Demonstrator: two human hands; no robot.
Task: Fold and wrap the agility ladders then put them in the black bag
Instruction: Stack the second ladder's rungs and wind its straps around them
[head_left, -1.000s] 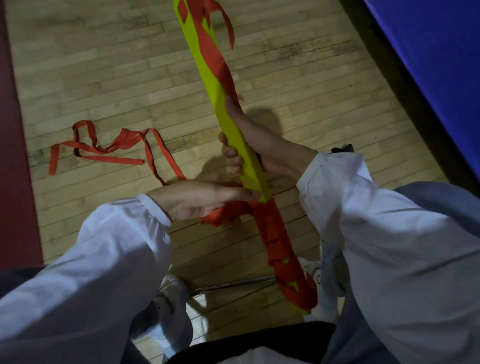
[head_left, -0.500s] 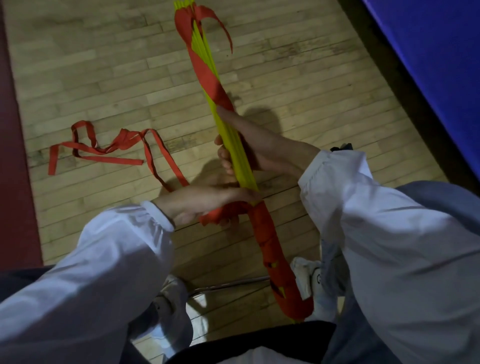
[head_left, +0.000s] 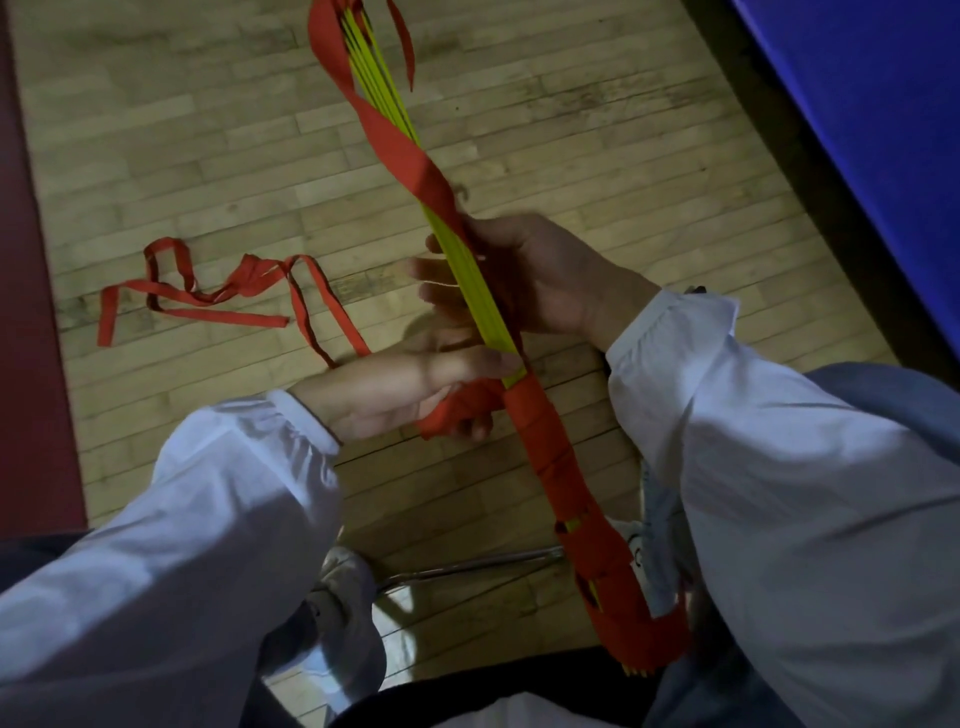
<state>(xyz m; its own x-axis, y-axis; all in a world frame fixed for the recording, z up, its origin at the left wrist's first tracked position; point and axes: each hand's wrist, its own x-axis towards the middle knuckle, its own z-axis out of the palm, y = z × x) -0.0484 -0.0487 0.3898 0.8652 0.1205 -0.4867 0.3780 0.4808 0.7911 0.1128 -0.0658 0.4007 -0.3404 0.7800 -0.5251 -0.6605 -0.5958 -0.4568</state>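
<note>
The right hand (head_left: 535, 275) is gripping the yellow rungs of the ladder (head_left: 475, 291) at mid-length, its blurred fingers curling round them, while just below it the left hand (head_left: 405, 395) is clutching a bunch of the red strap (head_left: 540, 447) beside the wound part. The ladder is slanting over the wooden floor (head_left: 597, 130), its far end cut off at the top edge and its near end dropping beside the right sleeve (head_left: 779, 493). A loose tail (head_left: 234, 291) of strap is trailing left across the floor, a blue mat (head_left: 857, 104) is lying to the right, and a metal bar (head_left: 467, 564) and a shoe (head_left: 343, 597) are showing dimly below.
</note>
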